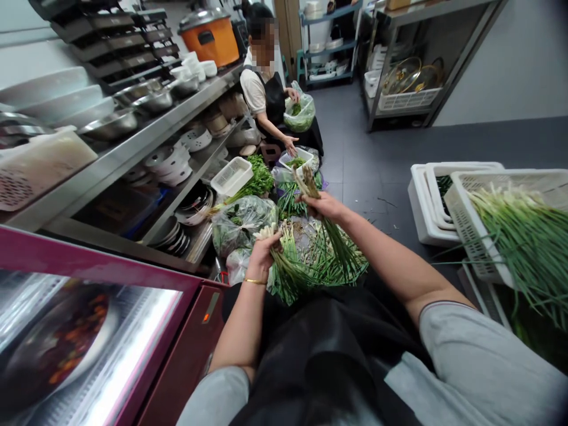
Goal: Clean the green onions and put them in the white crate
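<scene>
My left hand (261, 253) is closed around a bunch of scallions (287, 271), its pale ends poking out above the fingers and the green leaves hanging to the right. Higher and further right, my right hand (327, 206) grips a second scallion bunch (338, 239). The root ends of that one are brownish and point up and away from me. Beneath both hands, more loose scallions (317, 251) lie in a spread-out pile. A clear plastic bag (244, 228) of greens sits just left of my left hand.
Ahead, a co-worker (266, 89) sits holding a bag of greens (300, 112). White baskets (461, 204) stand at right, one full of scallions (528, 231). Steel shelving (146, 133) with bowls runs along the left. A lit display cabinet (177, 307) is near my left arm.
</scene>
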The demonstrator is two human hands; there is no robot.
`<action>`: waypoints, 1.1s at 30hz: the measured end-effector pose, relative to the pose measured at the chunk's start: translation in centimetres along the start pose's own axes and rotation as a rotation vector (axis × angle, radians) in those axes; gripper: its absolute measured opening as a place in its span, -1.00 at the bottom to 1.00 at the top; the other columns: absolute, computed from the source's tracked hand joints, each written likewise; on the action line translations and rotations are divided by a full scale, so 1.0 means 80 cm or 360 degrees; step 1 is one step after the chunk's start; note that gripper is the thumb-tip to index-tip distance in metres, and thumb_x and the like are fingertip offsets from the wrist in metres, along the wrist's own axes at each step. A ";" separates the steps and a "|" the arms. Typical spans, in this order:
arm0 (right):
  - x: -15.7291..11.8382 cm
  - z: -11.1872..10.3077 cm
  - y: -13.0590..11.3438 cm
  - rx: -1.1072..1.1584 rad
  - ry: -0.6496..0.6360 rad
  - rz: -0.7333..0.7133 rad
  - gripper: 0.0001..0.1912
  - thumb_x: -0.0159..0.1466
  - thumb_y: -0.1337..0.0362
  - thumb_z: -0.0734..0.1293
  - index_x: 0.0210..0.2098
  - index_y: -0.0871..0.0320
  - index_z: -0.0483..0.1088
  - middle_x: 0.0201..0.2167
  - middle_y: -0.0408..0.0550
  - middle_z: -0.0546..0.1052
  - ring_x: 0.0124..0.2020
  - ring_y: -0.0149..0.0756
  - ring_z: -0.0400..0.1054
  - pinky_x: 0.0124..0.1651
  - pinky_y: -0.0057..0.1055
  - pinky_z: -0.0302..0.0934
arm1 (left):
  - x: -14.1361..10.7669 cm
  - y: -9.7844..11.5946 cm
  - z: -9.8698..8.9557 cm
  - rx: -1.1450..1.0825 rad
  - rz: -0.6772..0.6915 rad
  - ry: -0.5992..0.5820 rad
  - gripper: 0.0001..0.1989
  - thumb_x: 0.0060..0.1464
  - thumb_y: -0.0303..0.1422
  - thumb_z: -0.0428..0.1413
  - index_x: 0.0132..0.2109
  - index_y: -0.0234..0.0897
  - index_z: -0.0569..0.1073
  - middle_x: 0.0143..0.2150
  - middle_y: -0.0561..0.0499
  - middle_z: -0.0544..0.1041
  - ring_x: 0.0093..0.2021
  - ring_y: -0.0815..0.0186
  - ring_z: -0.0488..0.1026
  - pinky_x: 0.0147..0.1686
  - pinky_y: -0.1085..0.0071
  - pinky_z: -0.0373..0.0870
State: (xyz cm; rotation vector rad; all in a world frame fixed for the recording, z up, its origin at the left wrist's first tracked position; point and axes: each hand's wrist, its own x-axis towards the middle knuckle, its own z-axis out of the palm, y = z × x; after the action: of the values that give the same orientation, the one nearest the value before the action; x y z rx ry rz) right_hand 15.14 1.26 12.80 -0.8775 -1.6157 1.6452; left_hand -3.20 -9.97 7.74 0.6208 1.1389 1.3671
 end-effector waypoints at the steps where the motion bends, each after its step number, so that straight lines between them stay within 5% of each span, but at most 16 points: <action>1: -0.007 0.000 0.011 0.0097 -0.0081 0.0111 -0.49 0.12 -0.11 0.38 -0.20 0.23 0.43 -0.74 -0.28 0.25 -0.74 -0.51 0.02 -0.66 -0.52 -0.10 | 0.003 0.006 0.003 0.0017 0.0059 0.0079 -0.66 -0.33 -0.25 0.40 -0.41 -0.32 0.47 -0.70 0.21 0.18 -0.69 0.52 0.11 -0.64 0.47 0.15; 4: -0.031 0.024 0.049 0.0208 -0.0229 0.0260 -0.46 0.05 -0.17 0.40 -0.29 0.21 0.44 -0.74 -0.25 0.29 -0.75 -0.50 0.06 -0.69 -0.51 -0.09 | 0.011 0.017 0.022 0.0083 0.0258 0.0119 -0.61 -0.32 -0.26 0.39 -0.30 -0.37 0.54 -0.59 0.12 0.36 -0.64 0.50 0.21 -0.64 0.48 0.15; 8: -0.050 0.058 0.081 0.0151 -0.0309 0.0183 -0.47 0.03 -0.22 0.39 -0.47 0.17 0.39 -0.69 -0.15 0.40 -0.72 -0.44 0.20 -0.65 -0.47 0.08 | 0.019 0.016 0.037 0.0187 0.0388 0.0038 -0.67 -0.34 -0.31 0.39 -0.39 -0.37 0.51 -0.50 0.06 0.45 -0.57 0.45 0.34 -0.59 0.49 0.24; 13: -0.049 0.049 0.089 0.0168 -0.0320 0.0083 -0.46 0.03 -0.20 0.41 -0.44 0.22 0.45 -0.55 -0.03 0.52 -0.58 -0.34 0.37 -0.45 -0.36 0.29 | 0.018 0.019 0.024 0.0208 0.0398 0.0052 -0.74 -0.32 -0.36 0.36 -0.42 -0.36 0.50 -0.53 0.07 0.47 -0.58 0.44 0.35 -0.63 0.53 0.21; 16: -0.053 0.015 0.089 0.0243 0.0043 0.0007 -0.52 0.08 -0.11 0.43 -0.30 0.22 0.49 -0.45 -0.02 0.55 -0.46 -0.33 0.41 -0.31 -0.34 0.32 | 0.015 0.040 0.009 0.0163 0.0423 0.0124 -0.76 -0.30 -0.37 0.34 -0.42 -0.37 0.51 -0.52 0.04 0.52 -0.61 0.47 0.32 -0.68 0.55 0.16; 19: -0.068 -0.031 0.086 0.0294 0.0594 -0.0059 -0.60 0.24 -0.05 0.30 -0.19 0.16 0.47 -0.60 -0.15 0.41 -0.61 -0.42 0.23 -0.48 -0.40 0.18 | 0.012 0.064 -0.009 0.0119 0.0409 0.0139 -0.74 -0.31 -0.37 0.34 -0.40 -0.38 0.51 -0.50 0.00 0.56 -0.67 0.52 0.25 -0.68 0.55 0.17; 22: -0.085 -0.052 0.078 0.0054 0.0696 -0.0120 -0.65 0.28 0.01 0.26 -0.17 0.13 0.48 -0.68 -0.21 0.28 -0.69 -0.44 0.03 -0.57 -0.40 0.02 | 0.013 0.078 -0.016 0.0108 0.0379 0.0113 -0.69 -0.32 -0.36 0.36 -0.36 -0.39 0.50 -0.47 -0.02 0.58 -0.70 0.55 0.22 -0.68 0.54 0.17; 24: -0.090 -0.036 0.073 -0.0192 0.0502 -0.0121 -0.68 0.15 0.06 0.41 -0.22 0.17 0.52 -0.60 -0.16 0.40 -0.63 -0.42 0.15 -0.50 -0.38 0.10 | 0.016 0.077 -0.012 0.0127 0.0379 0.0066 -0.68 -0.33 -0.35 0.37 -0.36 -0.39 0.50 -0.47 -0.04 0.58 -0.64 0.49 0.33 -0.67 0.55 0.16; 28: -0.072 0.037 0.075 -0.0330 0.0033 -0.0101 -0.58 -0.08 0.14 0.53 -0.27 0.24 0.54 -0.44 -0.10 0.53 -0.45 -0.35 0.34 -0.31 -0.39 0.22 | 0.022 0.063 0.006 0.0177 0.0397 -0.0067 -0.66 -0.36 -0.38 0.38 -0.36 -0.38 0.50 -0.49 0.02 0.53 -0.54 0.40 0.44 -0.65 0.54 0.20; 33: -0.048 0.082 0.086 -0.0330 0.0067 -0.0223 -0.67 -0.03 0.07 0.46 -0.50 0.26 0.47 -0.56 -0.12 0.46 -0.49 -0.37 0.29 -0.35 -0.42 0.19 | 0.017 0.052 0.004 0.0185 0.0343 -0.0091 -0.60 -0.34 -0.32 0.39 -0.28 -0.36 0.52 -0.47 0.05 0.54 -0.58 0.44 0.38 -0.61 0.51 0.27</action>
State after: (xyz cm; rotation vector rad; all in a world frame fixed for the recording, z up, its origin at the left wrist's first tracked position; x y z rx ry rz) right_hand 11.80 -5.71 6.08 -0.8731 -1.7990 1.3730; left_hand -4.96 -7.91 11.19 0.8823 1.1362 1.4619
